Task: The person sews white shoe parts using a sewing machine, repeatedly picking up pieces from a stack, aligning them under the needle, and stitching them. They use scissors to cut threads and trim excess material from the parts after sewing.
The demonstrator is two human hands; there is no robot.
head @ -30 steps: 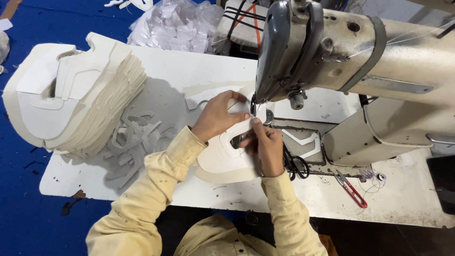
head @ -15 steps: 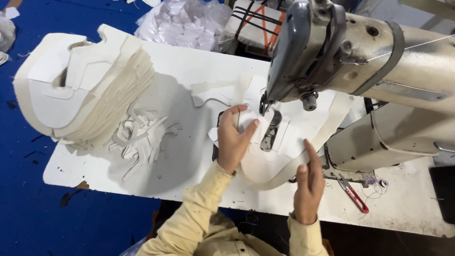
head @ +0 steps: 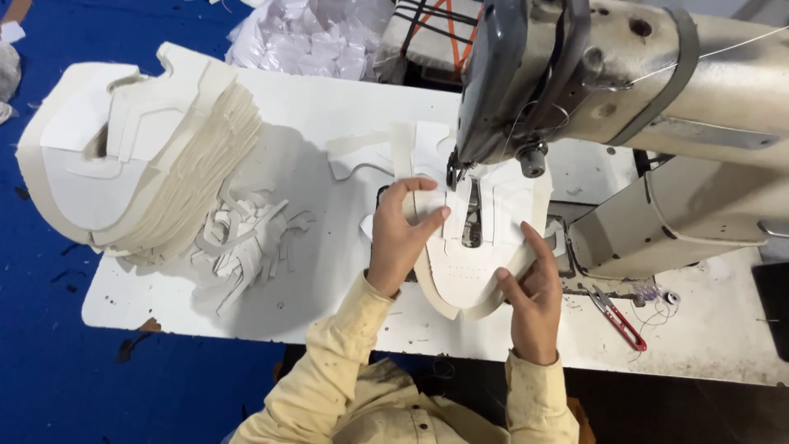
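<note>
A white shoe upper piece lies flat under the needle of a cream sewing machine. My left hand presses down on the piece's left side, fingers spread toward the needle. My right hand rests on the piece's lower right edge, fingers pinching it lightly. Both sleeves are pale yellow. The needle and presser foot sit just above the top of the piece.
A tall stack of cut white upper pieces stands at the table's left. Loose white trim strips lie beside it. Red thread snips rest at the right front. A bag of white scraps sits behind.
The piece has been turned and laid flat under the needle. My right hand came up from the table edge onto the piece's right side. My left hand shifted left on it.
</note>
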